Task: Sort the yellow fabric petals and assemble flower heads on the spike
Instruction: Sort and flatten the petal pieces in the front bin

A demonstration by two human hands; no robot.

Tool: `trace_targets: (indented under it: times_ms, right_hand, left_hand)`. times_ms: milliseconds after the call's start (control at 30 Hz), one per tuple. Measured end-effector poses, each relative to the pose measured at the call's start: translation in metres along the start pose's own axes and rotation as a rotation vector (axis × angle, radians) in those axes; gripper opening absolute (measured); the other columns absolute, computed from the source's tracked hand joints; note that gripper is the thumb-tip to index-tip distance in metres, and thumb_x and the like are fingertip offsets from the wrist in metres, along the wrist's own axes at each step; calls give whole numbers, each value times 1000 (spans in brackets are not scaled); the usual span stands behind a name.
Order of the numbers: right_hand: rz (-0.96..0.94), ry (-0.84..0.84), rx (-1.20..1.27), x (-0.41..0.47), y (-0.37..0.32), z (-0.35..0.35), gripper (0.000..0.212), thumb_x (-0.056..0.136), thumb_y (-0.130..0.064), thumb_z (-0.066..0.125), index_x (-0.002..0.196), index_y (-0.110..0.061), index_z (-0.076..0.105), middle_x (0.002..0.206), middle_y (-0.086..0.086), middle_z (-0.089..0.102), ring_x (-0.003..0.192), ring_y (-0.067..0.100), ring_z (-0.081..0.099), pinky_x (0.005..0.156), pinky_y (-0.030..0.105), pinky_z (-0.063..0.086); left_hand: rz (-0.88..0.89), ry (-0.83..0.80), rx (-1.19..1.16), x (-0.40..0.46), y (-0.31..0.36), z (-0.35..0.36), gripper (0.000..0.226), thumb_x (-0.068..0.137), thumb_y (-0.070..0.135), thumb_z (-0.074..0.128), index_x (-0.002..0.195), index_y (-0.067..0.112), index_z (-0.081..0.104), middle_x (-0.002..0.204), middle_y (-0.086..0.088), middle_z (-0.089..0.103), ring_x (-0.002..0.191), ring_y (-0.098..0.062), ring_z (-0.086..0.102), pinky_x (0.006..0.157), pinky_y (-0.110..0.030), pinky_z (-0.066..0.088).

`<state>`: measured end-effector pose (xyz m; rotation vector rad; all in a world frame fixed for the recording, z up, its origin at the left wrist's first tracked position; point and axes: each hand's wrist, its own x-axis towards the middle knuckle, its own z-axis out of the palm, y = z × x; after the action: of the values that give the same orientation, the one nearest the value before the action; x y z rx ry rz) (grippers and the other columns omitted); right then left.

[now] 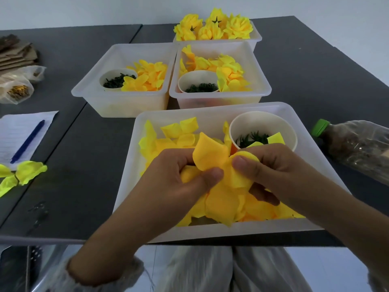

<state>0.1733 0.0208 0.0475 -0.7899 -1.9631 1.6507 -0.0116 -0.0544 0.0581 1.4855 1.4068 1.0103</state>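
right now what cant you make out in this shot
Head view, the only one:
- The spike: not visible; the left hand and right hand and the yellow petals they pinch would cover it.
- Dark green pieces in the paper cup: too small to identify.
- The bottle: cut off by the right edge.
- Bags at far left: contents blurred.

Spike unseen; bottle (355,148) cut by right edge.
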Motion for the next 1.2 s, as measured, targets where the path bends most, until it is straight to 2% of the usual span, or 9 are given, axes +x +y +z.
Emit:
trace_targets:
  times_ms: [133, 300, 467, 600, 667, 767, 867, 1100, 1200]
  right_hand:
    - [57, -173, -54, -5, -5, -12, 21, 90, -31, 55, 97, -12, 60, 66, -3, 60, 55, 9, 55, 55, 23, 48]
    - [-18, 101, -179, -5, -18, -5, 12, 83, -33, 58, 86, -21, 59, 68, 4, 64, 42, 18, 59, 47, 29, 53]
    - [-235, 299, -933, -7, -21, 3, 35, 88, -53, 43, 74, -23, 53, 52, -8, 55, 45, 11, 55, 46, 29, 46]
    - [-621, 312, -1323, -5, -20, 4, 12, 90, -23, 60, 88, -12, 65, 86, 3, 70, 64, 25, 66, 51, 35, 54]
    - [-615, 287, -1265, -3, -20, 5, 15, 90, -25, 61, 85, -11, 65, 89, 4, 67, 68, 19, 62, 54, 35, 54]
    - [-219, 289, -810, 1, -24, 8, 28, 91, -44, 54, 73, -23, 57, 62, -11, 55, 57, 4, 51, 51, 17, 41]
    - [97, 63, -291, 2, -23, -2, 11, 86, -27, 62, 81, -20, 67, 56, -2, 57, 44, 3, 47, 50, 16, 45]
    - [76, -22, -166, -2, -34, -7, 25, 71, -35, 65, 59, -13, 63, 50, -10, 47, 45, 0, 41, 46, 10, 35]
    - [27, 57, -151, -3, -34, -3, 48, 70, -41, 64, 59, 3, 48, 51, 2, 33, 46, 5, 32, 43, 14, 29]
  left_hand:
    - [-75, -107, 65, 7, 0, -15, 22, 85, 45, 65, 94, 26, 74, 91, 12, 75, 84, -5, 71, 76, -25, 58]
    - [-76, -120, 121, 14, 11, -17, 25, 80, 50, 68, 93, 30, 74, 88, 13, 75, 82, -6, 71, 78, -36, 60]
    - [-52, -6, 245, 13, 17, -10, 28, 74, 52, 66, 97, 38, 62, 87, 18, 72, 81, 0, 68, 72, -35, 60]
    - [-56, 88, 427, 8, 20, -8, 36, 77, 53, 64, 108, 51, 47, 90, 21, 64, 88, 2, 60, 70, -22, 52]
    - [-26, 137, 465, 6, 22, -6, 44, 80, 49, 66, 115, 52, 39, 91, 15, 64, 82, -4, 61, 68, -27, 52]
    - [80, 187, 515, 2, 28, -4, 50, 83, 40, 68, 117, 52, 33, 80, 5, 68, 67, -9, 61, 62, -36, 53]
    - [160, 175, 599, 2, 29, -3, 42, 85, 34, 67, 110, 49, 37, 69, 4, 63, 69, -5, 58, 51, -25, 47]
    - [201, 61, 512, 3, 26, -6, 4, 90, 39, 58, 93, 43, 59, 72, 30, 58, 64, 6, 52, 56, -10, 40]
    - [133, -74, 338, 7, 27, -10, 20, 84, 56, 55, 89, 40, 66, 72, 22, 64, 63, 1, 58, 54, -11, 43]
